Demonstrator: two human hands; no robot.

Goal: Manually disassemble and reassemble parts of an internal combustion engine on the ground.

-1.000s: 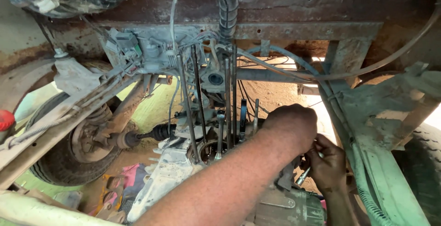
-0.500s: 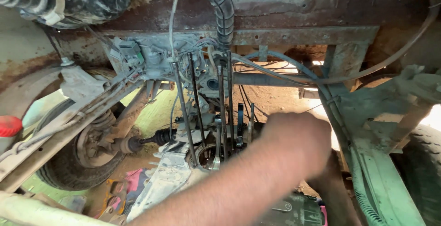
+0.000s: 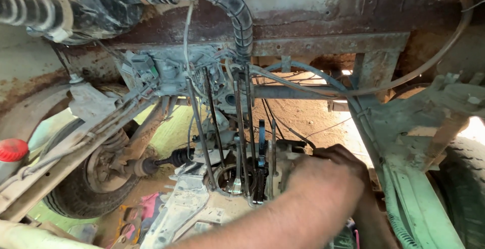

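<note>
The view looked up and along the rusty underside of a raised vehicle. A rusted cross beam (image 3: 328, 44) ran left to right across the top, with a ribbed black hose (image 3: 237, 11) curving down from it. A pale green frame rail (image 3: 424, 188) closed in the right side, with a tyre (image 3: 467, 193) just beyond it. On the left, a wheel (image 3: 76, 198) and a drive shaft (image 3: 169, 159) stood apart from the middle, leaving open ground between them. A red cap (image 3: 12, 149) showed at the far left edge.

In the centre, a bundle of thin dark rods and cables (image 3: 237, 138) hung from a grey valve block (image 3: 172, 69) down into a metal gearbox housing (image 3: 247, 178). Their long axis ran nearly upright, leaning slightly left at the bottom. Room around them was tight.

The left hand (image 3: 328, 178) reached in from the lower centre, its forearm crossing the bottom of the view. It was curled, knuckles up, and rested against the right side of the housing, just beside the rods. Its fingers were hidden behind the hand, so whether they gripped anything could not be told. The right hand (image 3: 371, 216) was mostly hidden beneath the left wrist, and its grip could not be told either; it seemed to lie low beside the frame rail.
</note>
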